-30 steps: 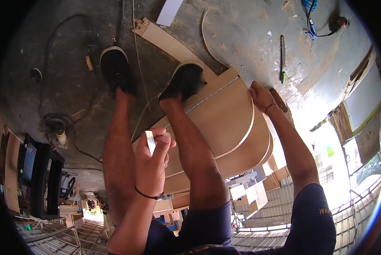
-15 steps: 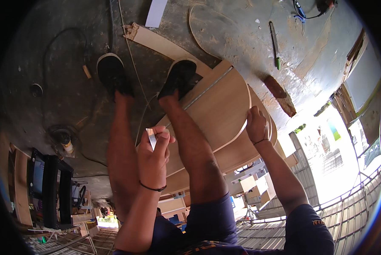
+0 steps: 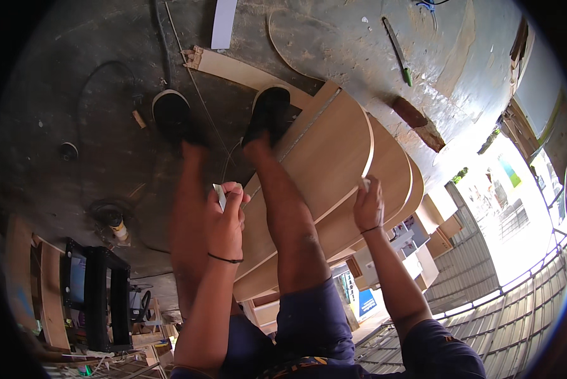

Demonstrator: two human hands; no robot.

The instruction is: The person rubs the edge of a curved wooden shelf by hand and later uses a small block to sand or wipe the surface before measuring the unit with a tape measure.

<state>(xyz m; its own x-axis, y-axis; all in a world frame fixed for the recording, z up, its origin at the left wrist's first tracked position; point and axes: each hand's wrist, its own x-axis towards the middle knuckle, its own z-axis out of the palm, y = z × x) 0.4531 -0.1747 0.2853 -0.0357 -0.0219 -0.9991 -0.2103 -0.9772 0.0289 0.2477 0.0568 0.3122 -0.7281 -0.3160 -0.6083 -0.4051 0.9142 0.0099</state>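
My left hand (image 3: 225, 218) is closed around a small flat metal blade (image 3: 219, 197), whose bright end sticks up past the thumb above my legs. My right hand (image 3: 369, 207) is closed beside the pale curved edge of the upper wooden panel (image 3: 324, 148). A small whitish bit (image 3: 365, 184) shows at its fingertips; I cannot tell whether it is a separate thing or part of the edging. Under the upper panel lie further round-edged panels (image 3: 391, 170), fanned out to the right. My leg hides part of the stack.
A pale board strip (image 3: 245, 76) lies beyond my shoes. Farther right are a green-handled file-like tool (image 3: 397, 50) and a broken brick-like piece (image 3: 417, 122). Cables (image 3: 160, 44) run over the floor on the left. A corded power tool (image 3: 116, 221) and a black frame (image 3: 97, 294) stand at left.
My right hand has slid nearer to me along the panel's curved edge, and the whitish bit now shows at its fingertips. My left hand still holds the blade. The whole view has shifted slightly.
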